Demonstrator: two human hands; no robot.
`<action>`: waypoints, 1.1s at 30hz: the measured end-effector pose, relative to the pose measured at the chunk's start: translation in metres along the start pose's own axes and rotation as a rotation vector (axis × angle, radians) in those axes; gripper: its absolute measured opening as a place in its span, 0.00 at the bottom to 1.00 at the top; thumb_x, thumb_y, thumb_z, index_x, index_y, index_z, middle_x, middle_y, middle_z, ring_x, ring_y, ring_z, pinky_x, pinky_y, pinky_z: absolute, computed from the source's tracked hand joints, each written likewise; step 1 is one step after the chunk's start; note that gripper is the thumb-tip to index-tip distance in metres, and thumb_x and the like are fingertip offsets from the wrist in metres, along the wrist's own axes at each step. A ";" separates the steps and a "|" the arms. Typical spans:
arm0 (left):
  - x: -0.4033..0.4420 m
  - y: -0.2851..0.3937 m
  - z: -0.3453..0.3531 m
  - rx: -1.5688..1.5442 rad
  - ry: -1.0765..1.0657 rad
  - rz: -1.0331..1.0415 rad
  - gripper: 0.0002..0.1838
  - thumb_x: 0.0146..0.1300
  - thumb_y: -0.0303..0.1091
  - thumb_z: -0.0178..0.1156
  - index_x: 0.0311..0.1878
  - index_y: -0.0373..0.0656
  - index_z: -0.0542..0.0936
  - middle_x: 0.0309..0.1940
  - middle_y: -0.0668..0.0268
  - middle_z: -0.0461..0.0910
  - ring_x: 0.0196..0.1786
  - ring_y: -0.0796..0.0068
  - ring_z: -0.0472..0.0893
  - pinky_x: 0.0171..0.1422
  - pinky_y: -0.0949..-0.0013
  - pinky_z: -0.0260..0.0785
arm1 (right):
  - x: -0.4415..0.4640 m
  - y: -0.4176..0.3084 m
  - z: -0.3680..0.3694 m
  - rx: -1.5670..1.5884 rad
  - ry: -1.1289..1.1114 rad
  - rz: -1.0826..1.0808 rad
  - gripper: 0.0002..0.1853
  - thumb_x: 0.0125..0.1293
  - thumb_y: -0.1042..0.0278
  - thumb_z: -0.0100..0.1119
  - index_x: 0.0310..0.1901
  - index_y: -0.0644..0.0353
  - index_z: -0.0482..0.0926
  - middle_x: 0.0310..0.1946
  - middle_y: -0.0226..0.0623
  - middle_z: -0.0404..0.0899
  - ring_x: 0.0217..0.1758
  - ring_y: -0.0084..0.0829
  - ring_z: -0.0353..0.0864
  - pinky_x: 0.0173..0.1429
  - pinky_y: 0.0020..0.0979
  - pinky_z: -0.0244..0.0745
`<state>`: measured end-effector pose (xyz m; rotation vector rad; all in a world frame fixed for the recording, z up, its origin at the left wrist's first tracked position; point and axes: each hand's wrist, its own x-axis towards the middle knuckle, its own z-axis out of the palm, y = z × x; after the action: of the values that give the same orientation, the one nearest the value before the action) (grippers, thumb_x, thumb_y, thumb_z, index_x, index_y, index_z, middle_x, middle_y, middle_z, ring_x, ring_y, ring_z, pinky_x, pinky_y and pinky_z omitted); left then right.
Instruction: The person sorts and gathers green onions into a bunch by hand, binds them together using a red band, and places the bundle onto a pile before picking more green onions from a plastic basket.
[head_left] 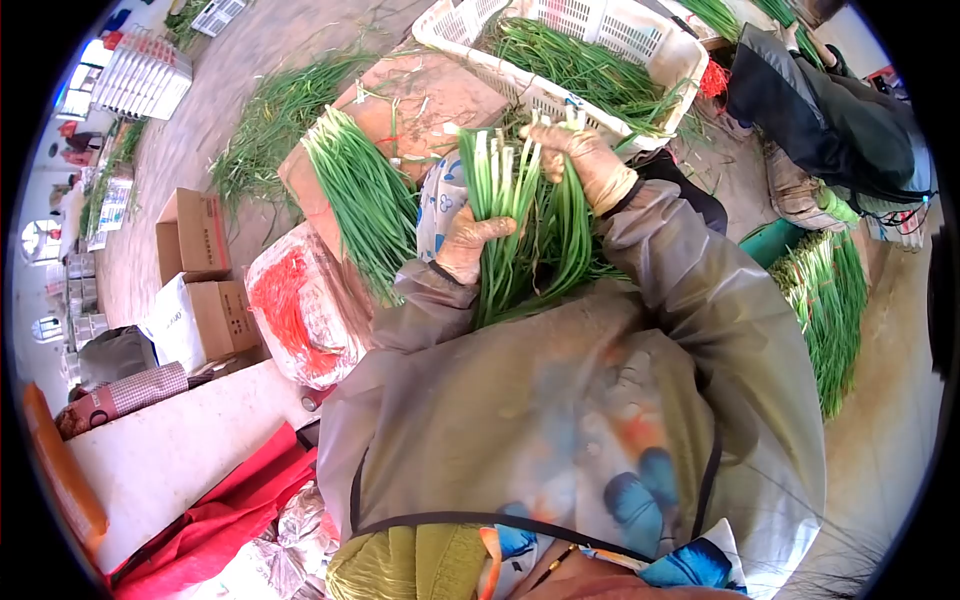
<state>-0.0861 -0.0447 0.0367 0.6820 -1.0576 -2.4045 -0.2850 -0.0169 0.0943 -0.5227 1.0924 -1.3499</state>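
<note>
Long green stalks with pale ends (500, 185) stand upright in front of my body. Gloved, my left hand (463, 243) wraps round the lower left part of this bunch, thumb across the stalks. My right hand (580, 160), also gloved, is closed on the pale ends of more stalks at the upper right of the bunch. Left of my hands, a separate bunch of green stalks (362, 195) lies on a reddish-brown board (430, 85), its pale ends pointing up and left.
A white plastic crate (545, 98) with loose greens stands ahead. Red strings (290, 305) lie on a white bundle at left, near cardboard boxes (205, 235). Tied greens (825, 310) stand at right. Another person's dark-clothed leg (820, 120) shows at upper right.
</note>
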 end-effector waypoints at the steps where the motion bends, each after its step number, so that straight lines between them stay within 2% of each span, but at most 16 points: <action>1: -0.001 0.003 -0.002 -0.049 -0.005 -0.014 0.17 0.50 0.26 0.64 0.45 0.38 0.76 0.34 0.65 0.79 0.34 0.75 0.78 0.40 0.73 0.71 | 0.002 -0.003 -0.005 0.037 0.040 -0.033 0.10 0.57 0.64 0.63 0.35 0.61 0.80 0.13 0.23 0.64 0.14 0.17 0.60 0.19 0.21 0.54; 4: -0.001 0.001 -0.010 -0.050 0.039 -0.010 0.17 0.49 0.28 0.64 0.45 0.38 0.77 0.34 0.65 0.79 0.33 0.75 0.78 0.39 0.73 0.72 | 0.002 -0.012 -0.019 -0.200 0.087 -0.072 0.09 0.60 0.64 0.60 0.34 0.62 0.80 0.15 0.25 0.66 0.15 0.18 0.62 0.19 0.21 0.57; 7: -0.004 0.004 -0.007 -0.003 0.072 -0.016 0.17 0.49 0.28 0.64 0.45 0.38 0.76 0.34 0.65 0.79 0.32 0.75 0.77 0.38 0.72 0.72 | -0.002 -0.015 -0.017 -0.212 0.112 -0.023 0.10 0.61 0.63 0.59 0.37 0.62 0.80 0.16 0.25 0.66 0.16 0.18 0.63 0.20 0.21 0.58; 9: -0.003 0.004 -0.006 -0.008 0.044 -0.044 0.17 0.49 0.28 0.64 0.44 0.38 0.77 0.33 0.65 0.79 0.32 0.75 0.77 0.38 0.72 0.72 | -0.005 -0.008 -0.020 -0.248 -0.075 -0.033 0.13 0.61 0.64 0.59 0.43 0.63 0.77 0.16 0.26 0.69 0.16 0.18 0.64 0.19 0.21 0.58; 11: -0.003 0.004 -0.004 -0.010 0.034 -0.031 0.16 0.50 0.28 0.64 0.44 0.38 0.77 0.33 0.65 0.79 0.32 0.75 0.77 0.38 0.73 0.72 | -0.002 0.000 -0.019 -0.206 -0.075 -0.107 0.13 0.55 0.61 0.66 0.36 0.62 0.79 0.16 0.26 0.70 0.14 0.18 0.64 0.17 0.21 0.58; 14: -0.002 0.003 -0.004 -0.001 0.021 -0.010 0.16 0.50 0.27 0.63 0.44 0.37 0.76 0.34 0.65 0.79 0.32 0.75 0.78 0.38 0.72 0.72 | 0.006 -0.009 -0.020 -0.347 0.035 -0.111 0.12 0.55 0.62 0.66 0.34 0.62 0.79 0.15 0.26 0.70 0.14 0.18 0.64 0.17 0.22 0.58; 17: -0.001 0.001 -0.004 -0.003 0.042 0.011 0.15 0.52 0.26 0.62 0.45 0.37 0.76 0.34 0.64 0.80 0.34 0.74 0.78 0.39 0.71 0.73 | 0.006 -0.022 -0.019 -0.372 -0.050 -0.158 0.12 0.56 0.61 0.65 0.33 0.62 0.80 0.15 0.27 0.70 0.14 0.18 0.64 0.17 0.22 0.59; 18: -0.001 0.000 -0.004 -0.018 0.071 0.022 0.15 0.53 0.26 0.61 0.45 0.37 0.76 0.35 0.64 0.80 0.35 0.73 0.79 0.39 0.71 0.73 | 0.003 -0.033 -0.015 -0.358 -0.005 -0.140 0.09 0.58 0.64 0.63 0.34 0.61 0.79 0.13 0.25 0.68 0.13 0.17 0.63 0.17 0.20 0.57; 21: -0.006 0.011 0.000 -0.078 0.101 0.048 0.15 0.54 0.27 0.61 0.46 0.37 0.75 0.36 0.63 0.80 0.36 0.72 0.80 0.39 0.70 0.74 | 0.020 -0.049 -0.043 -0.522 0.267 -0.442 0.10 0.58 0.62 0.62 0.35 0.61 0.80 0.16 0.22 0.70 0.14 0.15 0.61 0.17 0.18 0.55; 22: -0.009 0.015 0.001 -0.104 0.110 0.043 0.15 0.54 0.29 0.61 0.46 0.38 0.75 0.36 0.63 0.79 0.33 0.72 0.79 0.36 0.71 0.74 | 0.010 -0.060 -0.041 -0.457 0.276 -0.308 0.11 0.59 0.61 0.62 0.37 0.60 0.81 0.16 0.21 0.68 0.15 0.14 0.60 0.17 0.18 0.55; 23: -0.005 0.011 -0.009 -0.106 0.100 0.028 0.15 0.55 0.28 0.60 0.46 0.38 0.74 0.34 0.63 0.79 0.31 0.72 0.79 0.34 0.71 0.74 | 0.007 -0.063 -0.046 -0.389 0.136 -0.311 0.12 0.60 0.60 0.60 0.40 0.59 0.81 0.15 0.21 0.66 0.15 0.13 0.59 0.18 0.18 0.55; 25: -0.005 0.010 -0.011 -0.145 0.060 0.019 0.14 0.55 0.29 0.60 0.45 0.39 0.75 0.32 0.63 0.79 0.29 0.72 0.78 0.32 0.70 0.74 | 0.000 -0.063 -0.038 -0.458 0.201 -0.242 0.12 0.61 0.59 0.59 0.40 0.57 0.81 0.16 0.21 0.66 0.15 0.14 0.59 0.18 0.18 0.55; 28: -0.004 0.009 -0.009 -0.098 0.102 0.026 0.13 0.55 0.30 0.60 0.45 0.39 0.75 0.30 0.62 0.79 0.28 0.72 0.78 0.31 0.70 0.73 | 0.011 -0.040 -0.052 -0.550 0.241 -0.257 0.10 0.61 0.59 0.60 0.40 0.54 0.82 0.17 0.21 0.68 0.15 0.14 0.61 0.17 0.19 0.55; 29: -0.005 0.008 -0.010 -0.098 0.101 0.025 0.13 0.55 0.30 0.60 0.45 0.39 0.75 0.30 0.62 0.79 0.28 0.72 0.78 0.31 0.70 0.73 | 0.017 -0.033 -0.061 -0.563 0.291 -0.198 0.11 0.59 0.59 0.62 0.39 0.54 0.82 0.18 0.21 0.69 0.14 0.14 0.60 0.17 0.19 0.54; 31: -0.006 0.007 -0.013 -0.045 0.146 -0.020 0.19 0.52 0.32 0.63 0.48 0.40 0.74 0.36 0.64 0.78 0.34 0.73 0.79 0.35 0.71 0.73 | 0.018 -0.029 -0.060 -0.537 0.365 0.102 0.11 0.58 0.61 0.63 0.40 0.55 0.81 0.18 0.21 0.70 0.13 0.14 0.60 0.16 0.19 0.54; 33: -0.005 0.003 -0.017 -0.063 0.163 -0.018 0.19 0.52 0.32 0.64 0.48 0.40 0.74 0.36 0.63 0.78 0.35 0.73 0.79 0.36 0.71 0.73 | 0.007 -0.018 -0.053 -0.251 0.087 0.053 0.12 0.57 0.64 0.63 0.42 0.57 0.79 0.19 0.21 0.72 0.13 0.14 0.60 0.16 0.18 0.55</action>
<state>-0.0716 -0.0536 0.0305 0.8525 -0.9089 -2.3412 -0.3399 -0.0131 0.0835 -0.6184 1.3478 -1.2052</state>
